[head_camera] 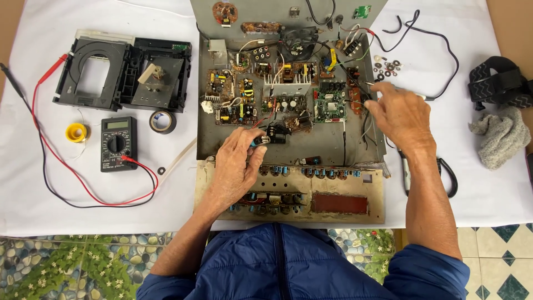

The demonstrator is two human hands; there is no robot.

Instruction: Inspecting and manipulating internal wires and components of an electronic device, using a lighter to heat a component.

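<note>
Item: open metal chassis [311,149], landmark. Our left hand [237,166], at its front edge, pinches a small black component [276,133] between closed fingers. Our right hand [401,114], at its right rim, fingers loosely curled over wires [363,91]. Multimeter [118,143] well left.

White-covered table [33,211] above pebble-patterned floor [66,266].
</note>
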